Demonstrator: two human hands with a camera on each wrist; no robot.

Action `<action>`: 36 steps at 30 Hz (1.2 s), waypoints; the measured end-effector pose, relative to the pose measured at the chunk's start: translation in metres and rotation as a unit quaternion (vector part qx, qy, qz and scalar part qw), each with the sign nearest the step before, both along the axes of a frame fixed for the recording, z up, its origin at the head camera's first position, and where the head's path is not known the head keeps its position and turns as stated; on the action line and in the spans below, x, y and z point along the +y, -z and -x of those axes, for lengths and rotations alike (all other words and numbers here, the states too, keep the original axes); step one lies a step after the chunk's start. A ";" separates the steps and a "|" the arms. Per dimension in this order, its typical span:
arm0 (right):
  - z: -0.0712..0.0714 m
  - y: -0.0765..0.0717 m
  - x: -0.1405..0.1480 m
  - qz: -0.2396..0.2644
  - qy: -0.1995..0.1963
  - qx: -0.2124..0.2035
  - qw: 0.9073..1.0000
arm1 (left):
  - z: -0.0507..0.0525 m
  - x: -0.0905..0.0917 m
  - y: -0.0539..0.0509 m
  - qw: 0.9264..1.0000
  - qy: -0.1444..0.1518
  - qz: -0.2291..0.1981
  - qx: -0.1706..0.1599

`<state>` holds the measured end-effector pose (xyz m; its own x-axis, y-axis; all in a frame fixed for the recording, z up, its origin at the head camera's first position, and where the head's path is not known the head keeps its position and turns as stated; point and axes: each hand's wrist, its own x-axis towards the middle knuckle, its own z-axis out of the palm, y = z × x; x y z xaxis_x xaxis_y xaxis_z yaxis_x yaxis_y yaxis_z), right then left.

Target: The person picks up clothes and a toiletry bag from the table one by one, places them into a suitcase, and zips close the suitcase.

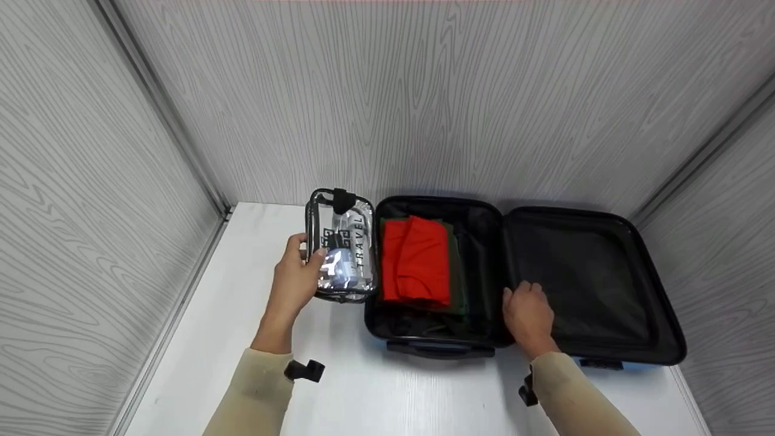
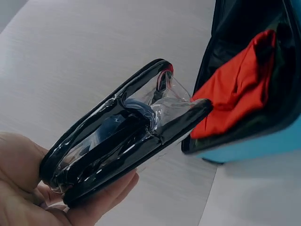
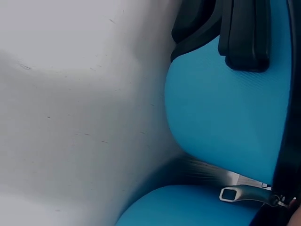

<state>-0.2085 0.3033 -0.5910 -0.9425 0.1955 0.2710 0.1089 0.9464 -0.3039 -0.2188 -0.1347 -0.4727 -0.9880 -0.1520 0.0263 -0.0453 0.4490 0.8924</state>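
Note:
A clear pouch with black trim and the word TRAVEL point(image 1: 361, 242) is held up by my left hand point(image 1: 295, 280), thumb on its face, beside the suitcase's left edge. In the left wrist view, fingers and thumb grip one end of the pouch point(image 2: 117, 136); a dark blue item shows inside. Folded red cloth point(image 1: 424, 260) lies on dark green cloth in the left half of the open suitcase point(image 1: 439, 348). My right hand point(image 1: 530, 315) rests at the hinge side between both halves, its fingers loosely bent. The right wrist view shows only a sliver of that hand by a zipper pull point(image 3: 235, 193).
The suitcase's right half point(image 1: 581, 284), lined in black, lies flat on the white table point(image 1: 357, 387). Its shell is blue point(image 3: 221, 103). Grey wood-patterned panels point(image 1: 424, 103) stand behind and on both sides.

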 end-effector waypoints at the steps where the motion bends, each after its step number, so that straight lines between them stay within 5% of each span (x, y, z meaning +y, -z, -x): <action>1: 0.000 0.000 0.000 -0.004 -0.001 -0.001 1.000 | 0.002 0.004 -0.001 1.000 0.003 -0.008 -0.002; 8: 0.001 -0.002 0.001 -0.021 -0.006 0.006 1.000 | 0.013 0.039 -0.006 0.995 0.034 -0.095 -0.022; 19: 0.001 0.010 0.001 -0.028 -0.006 0.054 0.998 | 0.033 0.101 0.006 0.969 0.120 -0.205 -0.063; 25: 0.000 0.011 0.001 -0.042 -0.011 0.071 0.997 | 0.048 0.129 0.018 0.953 0.140 -0.254 -0.088; 36: -0.006 0.011 0.004 -0.050 -0.006 0.077 0.996 | 0.065 0.170 0.042 0.956 0.130 -0.251 -0.083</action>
